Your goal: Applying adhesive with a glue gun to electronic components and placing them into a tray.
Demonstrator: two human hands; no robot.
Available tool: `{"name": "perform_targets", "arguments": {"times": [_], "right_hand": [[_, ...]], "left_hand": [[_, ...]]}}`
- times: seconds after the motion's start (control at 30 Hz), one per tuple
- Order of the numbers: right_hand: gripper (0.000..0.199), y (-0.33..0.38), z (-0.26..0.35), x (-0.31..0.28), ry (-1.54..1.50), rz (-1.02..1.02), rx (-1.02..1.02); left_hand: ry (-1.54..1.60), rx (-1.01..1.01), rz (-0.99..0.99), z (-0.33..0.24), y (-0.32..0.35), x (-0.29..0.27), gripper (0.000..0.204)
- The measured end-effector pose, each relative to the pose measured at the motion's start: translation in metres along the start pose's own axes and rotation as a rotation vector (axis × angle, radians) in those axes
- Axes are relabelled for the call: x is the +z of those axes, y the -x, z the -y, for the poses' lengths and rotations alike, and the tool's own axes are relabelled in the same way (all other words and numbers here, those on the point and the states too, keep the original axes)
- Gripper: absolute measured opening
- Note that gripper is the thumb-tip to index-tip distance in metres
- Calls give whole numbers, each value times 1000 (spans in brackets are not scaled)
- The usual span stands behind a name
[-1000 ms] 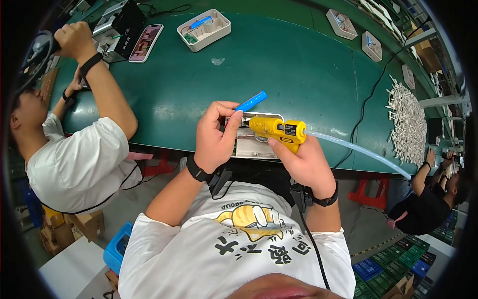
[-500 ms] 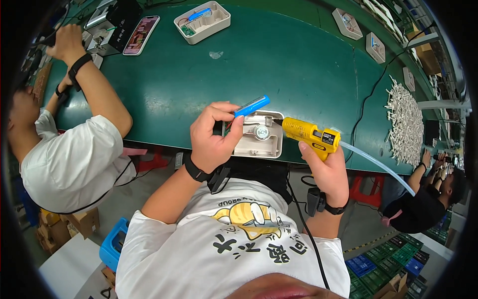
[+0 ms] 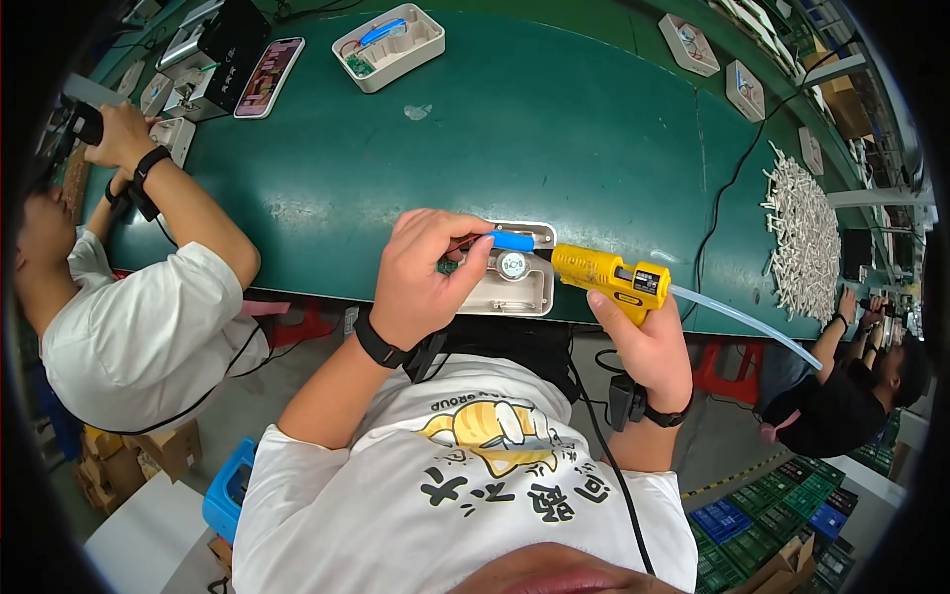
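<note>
At the far left, a co-worker in a white shirt (image 3: pixel 139 317) leans over the green tabletop (image 3: pixel 554 129), both hands raised near small grey devices and a phone with a pink screen (image 3: pixel 268 77). Further along, at the far edge, lies an open white plastic housing (image 3: pixel 389 47) with a blue part inside. Near the middle, the person's left hand (image 3: pixel 421 277) has its fingers (image 3: pixel 465 267) closed around a small blue cylinder (image 3: pixel 513 241), holding it over a white rounded plastic housing (image 3: pixel 515 289) that rests at the near edge of the tabletop. Just beside it, the right hand (image 3: pixel 648 346) grips a yellow glue gun (image 3: pixel 606 277), fingers wrapped tight about the handle, the nozzle pointing at the housing; a clear glue stick (image 3: pixel 742 319) trails from its back. At the right, a heap of white sticks (image 3: pixel 802 228) lies on the tabletop.
</note>
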State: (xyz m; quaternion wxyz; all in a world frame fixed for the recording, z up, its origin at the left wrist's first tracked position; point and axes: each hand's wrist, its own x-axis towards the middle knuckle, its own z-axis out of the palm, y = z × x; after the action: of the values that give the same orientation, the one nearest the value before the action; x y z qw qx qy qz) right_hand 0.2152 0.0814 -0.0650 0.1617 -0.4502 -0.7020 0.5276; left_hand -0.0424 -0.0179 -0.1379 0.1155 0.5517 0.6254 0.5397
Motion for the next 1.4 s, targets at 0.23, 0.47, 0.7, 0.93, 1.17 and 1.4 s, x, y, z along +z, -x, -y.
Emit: {"name": "perform_targets", "arguments": {"times": [0.23, 0.47, 0.7, 0.93, 1.17, 1.4], "right_hand": [[26, 2, -9, -8, -54, 38, 56], [29, -8, -5, 0, -184, 101, 112], [27, -12, 3, -4, -141, 143, 183], [28, 1, 7, -8, 28, 105, 177], [33, 7, -1, -5, -169, 46, 165], [31, 7, -9, -6, -158, 110, 200]], "left_hand": [[-73, 60, -24, 1, -4, 1, 17], [64, -251, 12, 4, -11, 2, 17], [-96, -290, 424, 13, -30, -16, 21], [-87, -307, 394, 11, -30, -14, 20], [-134, -294, 383, 2, -31, -13, 19], [-133, -294, 371, 4, -31, -12, 18]]}}
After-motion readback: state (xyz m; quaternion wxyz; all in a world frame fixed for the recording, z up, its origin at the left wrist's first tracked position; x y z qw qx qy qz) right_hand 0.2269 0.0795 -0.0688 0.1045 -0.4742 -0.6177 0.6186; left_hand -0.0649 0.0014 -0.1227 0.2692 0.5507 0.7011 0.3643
